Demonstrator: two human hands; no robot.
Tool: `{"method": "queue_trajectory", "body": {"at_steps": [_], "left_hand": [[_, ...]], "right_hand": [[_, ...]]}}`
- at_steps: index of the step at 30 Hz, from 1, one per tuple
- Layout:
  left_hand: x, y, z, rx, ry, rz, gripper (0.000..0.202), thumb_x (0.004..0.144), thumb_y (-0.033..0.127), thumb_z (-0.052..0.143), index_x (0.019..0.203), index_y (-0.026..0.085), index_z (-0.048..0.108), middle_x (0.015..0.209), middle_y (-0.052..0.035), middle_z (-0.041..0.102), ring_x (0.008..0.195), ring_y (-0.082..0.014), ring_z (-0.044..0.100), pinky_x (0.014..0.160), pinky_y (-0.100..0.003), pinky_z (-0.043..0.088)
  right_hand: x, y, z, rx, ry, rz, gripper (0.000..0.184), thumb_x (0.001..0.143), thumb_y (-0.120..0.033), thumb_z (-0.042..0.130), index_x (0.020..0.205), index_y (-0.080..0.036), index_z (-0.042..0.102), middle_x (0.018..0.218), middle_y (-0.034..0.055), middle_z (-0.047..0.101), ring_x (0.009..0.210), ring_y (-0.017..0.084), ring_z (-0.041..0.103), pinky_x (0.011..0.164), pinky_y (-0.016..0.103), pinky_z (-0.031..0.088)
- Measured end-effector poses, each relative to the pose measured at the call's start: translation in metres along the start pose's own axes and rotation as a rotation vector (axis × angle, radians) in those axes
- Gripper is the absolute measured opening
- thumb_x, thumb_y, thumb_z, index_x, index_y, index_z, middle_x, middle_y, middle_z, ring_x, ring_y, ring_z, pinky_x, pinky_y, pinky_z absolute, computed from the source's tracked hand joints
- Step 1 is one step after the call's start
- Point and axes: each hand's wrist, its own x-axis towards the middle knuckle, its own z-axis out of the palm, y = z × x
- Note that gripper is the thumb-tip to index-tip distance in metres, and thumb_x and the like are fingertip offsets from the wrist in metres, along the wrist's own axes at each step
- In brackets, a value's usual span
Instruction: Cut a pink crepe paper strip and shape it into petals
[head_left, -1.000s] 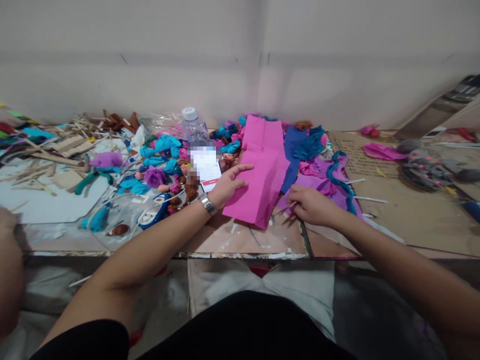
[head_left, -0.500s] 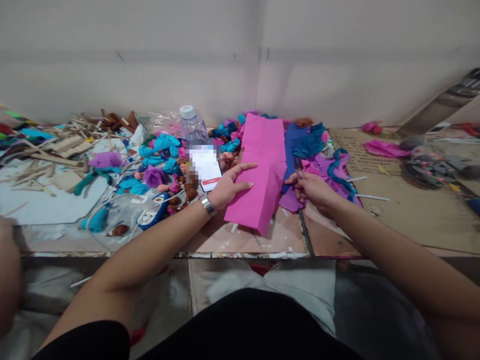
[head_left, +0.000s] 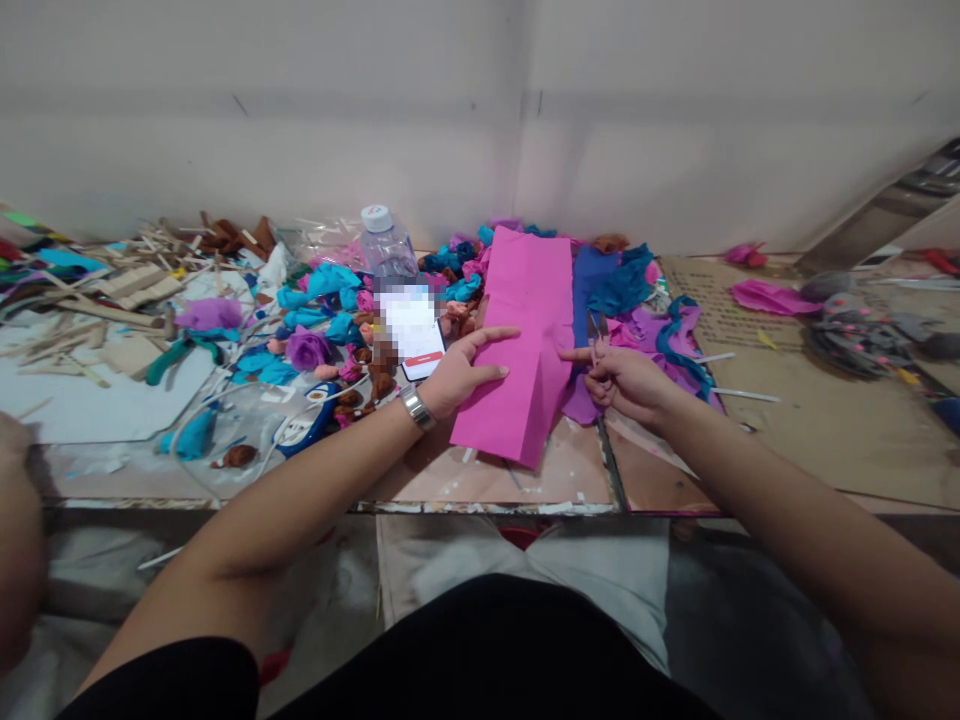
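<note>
A long folded sheet of pink crepe paper [head_left: 525, 330] lies on the low work board [head_left: 480, 480] in front of me. My left hand [head_left: 461, 372], with a metal watch at the wrist, grips the sheet's left edge, thumb lying on top of the paper. My right hand [head_left: 626, 380] is closed around a small pair of scissors [head_left: 596, 330], blades pointing up beside the paper's right edge. Blue crepe paper [head_left: 600, 285] and purple crepe paper [head_left: 660, 345] lie just right of the pink sheet.
A phone [head_left: 412, 335] and a plastic bottle [head_left: 386, 250] stand left of the paper among several paper flowers [head_left: 307, 350]. Wooden sticks [head_left: 120, 300] pile up at far left. A cardboard sheet [head_left: 810, 410] and grey tools [head_left: 855, 340] are at right. Another person's body part [head_left: 19, 560] shows at the left edge.
My right hand has lifted from the board with the scissors and moved up beside the pink paper's right edge. The left hand has kept its hold on the paper.
</note>
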Motion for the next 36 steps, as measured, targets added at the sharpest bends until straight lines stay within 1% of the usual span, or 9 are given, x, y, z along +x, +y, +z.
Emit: {"method": "queue_trajectory", "body": {"at_steps": [3,5,8,12,19,24,27,30,36], "left_hand": [[-0.001,0.003,0.002,0.040,0.020,-0.078,0.061,0.077,0.019,0.073,0.138,0.018,0.069,0.144,-0.0090,0.067,0.131,-0.0263,0.061,0.110,-0.037,0.050],[-0.002,0.003,0.003,0.052,0.007,-0.115,0.061,0.076,0.018,0.072,0.138,0.019,0.069,0.141,-0.0082,0.069,0.125,-0.0259,0.063,0.104,-0.036,0.053],[-0.002,0.001,0.004,0.050,-0.031,-0.112,0.063,0.076,0.017,0.069,0.139,0.020,0.069,0.141,-0.0081,0.069,0.123,-0.0258,0.064,0.099,-0.036,0.055],[-0.001,-0.002,0.003,0.066,-0.031,-0.079,0.064,0.076,0.015,0.070,0.140,0.020,0.068,0.144,-0.0092,0.068,0.127,-0.0272,0.063,0.103,-0.038,0.054],[-0.003,-0.011,0.006,0.142,-0.050,-0.158,0.078,0.073,0.015,0.076,0.149,0.019,0.060,0.146,-0.0121,0.065,0.119,-0.0276,0.067,0.102,-0.041,0.056],[-0.003,-0.015,0.005,0.204,-0.083,-0.051,0.069,0.072,0.019,0.084,0.140,0.020,0.068,0.145,-0.0104,0.066,0.130,-0.0288,0.062,0.117,-0.045,0.046],[-0.002,-0.013,0.005,0.215,-0.093,-0.146,0.051,0.080,0.029,0.081,0.130,0.021,0.075,0.128,-0.0102,0.073,0.110,-0.0261,0.069,0.105,-0.045,0.053],[-0.003,-0.011,0.005,0.161,-0.095,-0.201,0.055,0.081,0.034,0.082,0.134,0.021,0.074,0.123,-0.0100,0.074,0.099,-0.0234,0.070,0.092,-0.040,0.058],[-0.002,-0.010,0.001,0.134,-0.080,-0.096,0.086,0.074,0.022,0.083,0.155,0.023,0.054,0.155,-0.0110,0.058,0.130,-0.0291,0.063,0.107,-0.041,0.053]], "right_hand": [[-0.001,0.001,-0.003,0.003,0.054,-0.061,0.061,0.062,-0.008,0.055,0.121,-0.013,0.070,0.048,-0.0066,0.044,0.041,0.011,0.033,0.042,0.023,0.025],[-0.001,0.004,-0.004,0.033,0.075,-0.079,0.063,0.059,-0.006,0.055,0.121,-0.014,0.069,0.054,-0.0057,0.050,0.041,0.010,0.032,0.041,0.023,0.024],[-0.003,0.011,-0.005,0.069,0.007,-0.032,0.060,0.060,-0.007,0.055,0.118,-0.014,0.067,0.062,-0.0038,0.057,0.040,0.008,0.030,0.039,0.023,0.022],[-0.006,0.015,-0.007,0.033,-0.094,0.026,0.053,0.068,-0.011,0.056,0.119,-0.012,0.068,0.046,-0.0077,0.041,0.040,0.011,0.028,0.040,0.023,0.025],[-0.005,0.016,-0.019,-0.046,0.016,-0.031,0.047,0.067,-0.012,0.056,0.112,-0.012,0.071,0.042,-0.0085,0.039,0.036,0.010,0.029,0.039,0.023,0.028],[-0.003,0.021,-0.023,-0.085,0.038,-0.039,0.048,0.067,-0.014,0.056,0.113,-0.013,0.071,0.041,-0.0093,0.039,0.034,0.011,0.032,0.039,0.024,0.030],[-0.003,0.018,-0.020,-0.065,0.101,-0.063,0.051,0.066,-0.013,0.055,0.114,-0.012,0.071,0.040,-0.0099,0.037,0.035,0.010,0.029,0.040,0.024,0.031],[-0.001,0.011,-0.015,-0.060,0.128,-0.075,0.054,0.063,-0.010,0.054,0.113,-0.013,0.071,0.041,-0.0103,0.034,0.036,0.010,0.028,0.040,0.024,0.032],[0.015,0.004,-0.010,-0.020,0.180,-0.214,0.042,0.061,-0.009,0.054,0.100,-0.022,0.063,0.053,-0.0099,0.037,0.039,0.008,0.026,0.042,0.024,0.031]]}}
